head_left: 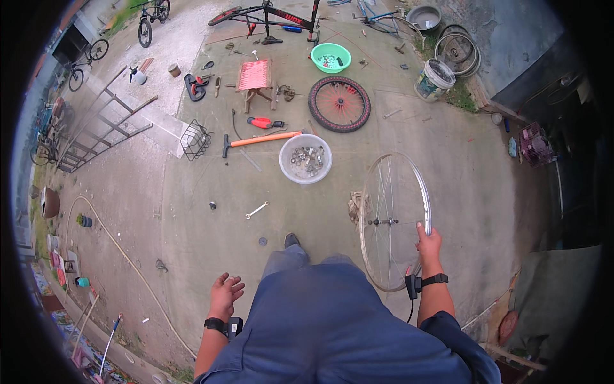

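A bare bicycle wheel rim (pixel 425 192) with thin spokes and a hub stands upright to my right, without a tyre. My right hand (pixel 430 244) grips the near right part of its rim, thumb on top. My left hand (pixel 226 294) hangs free on the left, fingers apart, nothing in it. Beside the wheel lies a crumpled tan rag (pixel 355 208), partly behind the rim. Ahead of my feet, an open-ended wrench (pixel 257 210) rests on the concrete, and a small dark part (pixel 213 205) lies left of it.
A white basin (pixel 286 168) of metal parts stands ahead, with an orange-barrelled pump (pixel 265 139) beside it. Farther off are a black-tyred wheel (pixel 313 102), a pink-topped stool (pixel 254 74), a green basin (pixel 346 55) and a bicycle frame (pixel 281 13). A hose (pixel 131 259) curves along the left.
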{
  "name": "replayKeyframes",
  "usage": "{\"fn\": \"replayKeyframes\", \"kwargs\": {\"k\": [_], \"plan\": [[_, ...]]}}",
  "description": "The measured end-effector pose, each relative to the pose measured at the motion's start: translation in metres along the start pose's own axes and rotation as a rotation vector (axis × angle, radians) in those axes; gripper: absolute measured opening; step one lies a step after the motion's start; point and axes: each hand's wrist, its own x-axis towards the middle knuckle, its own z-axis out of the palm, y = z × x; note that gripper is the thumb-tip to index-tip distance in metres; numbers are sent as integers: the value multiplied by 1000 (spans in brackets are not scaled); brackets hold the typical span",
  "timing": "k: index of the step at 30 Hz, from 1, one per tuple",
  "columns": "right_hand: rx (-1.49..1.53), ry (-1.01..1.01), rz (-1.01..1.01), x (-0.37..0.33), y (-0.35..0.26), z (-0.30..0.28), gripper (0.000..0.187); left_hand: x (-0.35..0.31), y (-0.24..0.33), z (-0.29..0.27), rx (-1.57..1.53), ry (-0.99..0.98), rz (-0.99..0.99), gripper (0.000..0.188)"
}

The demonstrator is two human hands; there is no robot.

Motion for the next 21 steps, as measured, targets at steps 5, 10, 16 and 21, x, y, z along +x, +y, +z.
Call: {"fn": "replayKeyframes", "kwargs": {"k": [5,10,16,21], "plan": [[1,38,8,14,-60,58,41,58,111,1,55,2,101,65],[-26,40,24,55,-114,118,41,113,180,15,34,27,104,63],[14,-26,12,118,-178,202,37,153,229,37,-18,72,36,62],[104,-36,-7,153,-233,252,36,184,270,47,-10,72,-22,62]]}}
